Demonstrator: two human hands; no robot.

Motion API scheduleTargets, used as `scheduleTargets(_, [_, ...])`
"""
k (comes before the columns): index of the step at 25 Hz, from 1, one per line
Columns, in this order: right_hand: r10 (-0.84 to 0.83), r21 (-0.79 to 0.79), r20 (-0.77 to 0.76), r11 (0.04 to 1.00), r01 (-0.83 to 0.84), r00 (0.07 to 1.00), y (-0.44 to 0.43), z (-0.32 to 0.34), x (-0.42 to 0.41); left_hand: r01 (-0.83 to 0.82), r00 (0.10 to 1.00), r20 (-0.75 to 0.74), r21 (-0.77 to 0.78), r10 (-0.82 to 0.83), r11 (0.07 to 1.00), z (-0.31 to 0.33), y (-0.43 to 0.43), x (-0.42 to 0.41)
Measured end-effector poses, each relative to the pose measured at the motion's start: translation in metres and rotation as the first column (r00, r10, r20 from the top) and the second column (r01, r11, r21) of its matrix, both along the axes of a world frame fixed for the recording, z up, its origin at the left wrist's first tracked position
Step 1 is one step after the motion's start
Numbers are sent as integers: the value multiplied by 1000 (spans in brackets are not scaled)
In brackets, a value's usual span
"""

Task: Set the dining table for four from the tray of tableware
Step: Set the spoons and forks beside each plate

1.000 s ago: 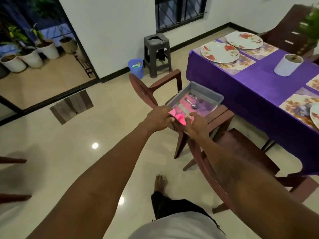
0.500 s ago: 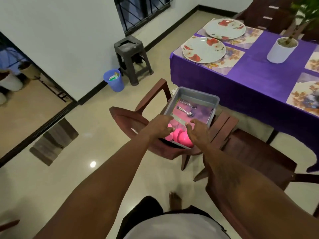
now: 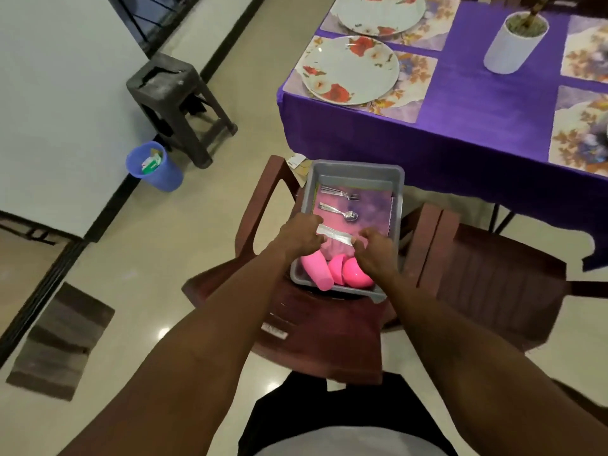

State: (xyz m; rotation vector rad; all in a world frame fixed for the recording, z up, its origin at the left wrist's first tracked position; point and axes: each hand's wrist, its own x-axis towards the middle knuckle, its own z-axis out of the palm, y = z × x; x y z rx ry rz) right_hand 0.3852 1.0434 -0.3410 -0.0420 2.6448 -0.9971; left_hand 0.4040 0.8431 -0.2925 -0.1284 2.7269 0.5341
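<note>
A grey tray (image 3: 357,171) sits on a brown plastic chair (image 3: 316,337) beside the purple-clothed table (image 3: 477,120). In the tray lie forks (image 3: 339,193), a spoon (image 3: 339,212) and several pink cups (image 3: 332,273) at its near end. My left hand (image 3: 301,233) and my right hand (image 3: 375,246) are over the tray, each pinching one end of a pale shiny strip-like object (image 3: 334,235); it is too blurred to tell what it is. Two floral plates (image 3: 350,69) (image 3: 378,9) rest on placemats at the table's left end.
A white plant pot (image 3: 513,44) stands mid-table, with more placemats (image 3: 579,130) to the right. A second brown chair (image 3: 493,284) is right of the tray chair. A dark stool (image 3: 177,103), a blue bin (image 3: 154,167) and a striped doormat (image 3: 62,340) stand on the floor at left.
The view has swung down and closer to the tray. My hands moved from the pink cups to a shiny strip-like object now held between them.
</note>
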Motion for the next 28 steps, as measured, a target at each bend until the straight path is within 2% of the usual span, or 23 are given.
scheduleTargets(3, [-50,-10,101,999,51,994,-16,-31,-15,8,1000,8,7,-8,1000,-29,-5,-29])
scheduleTargets(5, [-70,-9,113,997,71,991,-23,-65,-30,51,999,-3,29,-51,998,-62,-6,-50])
scheduleTargets(8, [-69,12,107,998,68,992,-38,-119,-54,37,998,-44,30,-35,999,-131,-14,-81])
scheduleTargets(10, [-148,-20,140,988,152,979,-49,-157,-76,72,997,-34,-3,-72,997,-187,-21,-106])
scheduleTargets(14, [-273,-50,199,956,288,941,-62,-229,-86,242,968,90,-75,-235,967,-275,-24,-141])
scheduleTargets(17, [-342,-32,226,933,358,912,-65,-260,-76,415,902,188,-128,-388,901,-335,-20,-144])
scheduleTargets(19, [-363,-24,239,925,379,901,-68,-266,-79,483,870,222,-211,-439,850,-351,-18,-141])
scheduleTargets(25, [-466,10,280,876,483,840,-74,-268,-91,554,832,162,-304,-531,775,-334,-10,-148])
scheduleTargets(28, [-554,-2,337,808,589,761,-72,-271,-89,584,808,141,-327,-573,743,-342,-6,-145])
